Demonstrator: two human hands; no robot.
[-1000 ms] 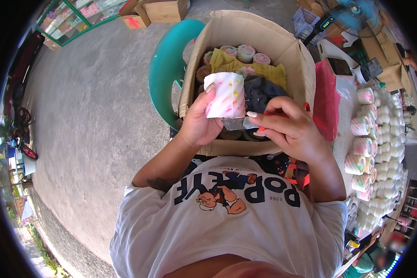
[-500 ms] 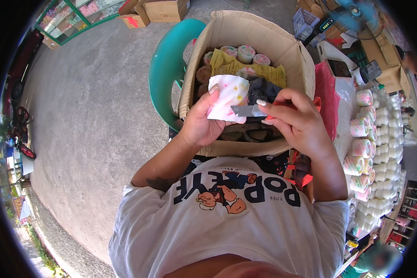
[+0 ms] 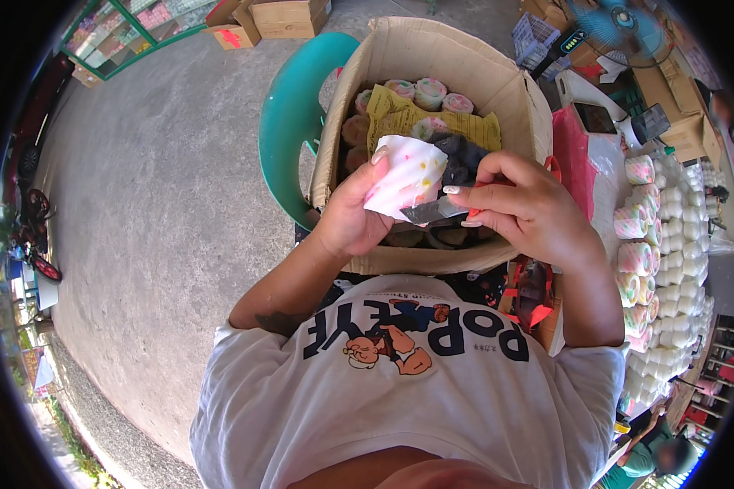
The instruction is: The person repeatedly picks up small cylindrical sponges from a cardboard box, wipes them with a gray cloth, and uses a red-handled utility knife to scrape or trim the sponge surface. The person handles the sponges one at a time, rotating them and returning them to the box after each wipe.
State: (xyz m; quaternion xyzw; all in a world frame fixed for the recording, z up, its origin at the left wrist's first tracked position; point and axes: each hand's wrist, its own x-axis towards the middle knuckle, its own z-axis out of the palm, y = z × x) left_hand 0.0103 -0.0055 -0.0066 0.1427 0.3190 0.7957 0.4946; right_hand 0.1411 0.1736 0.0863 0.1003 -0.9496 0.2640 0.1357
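Note:
My left hand (image 3: 352, 213) is closed round a white, waxy-looking cylinder (image 3: 409, 169) speckled with pink and yellow. In my right hand (image 3: 530, 204) is a knife with a flat grey blade (image 3: 434, 212) and a red handle, mostly covered by my fingers. The blade lies against the cylinder's lower right edge. Both hands are over the near part of an open cardboard box (image 3: 440, 45). Inside the box are several similar speckled cylinders (image 3: 430, 94), a yellow printed sheet (image 3: 469, 128) and a dark cloth-like bundle (image 3: 463, 159).
A green plastic chair (image 3: 279, 130) stands left of the box. On the right are stacked white cups (image 3: 669, 289), speckled cylinders (image 3: 634, 259), a phone (image 3: 595, 119) and a blue fan (image 3: 624, 24). Another person (image 3: 646, 448) is at the lower right.
The cylinder has tilted and shifted slightly right in my left hand. The blade has moved down to its lower edge, and my right elbow has swung a little outward.

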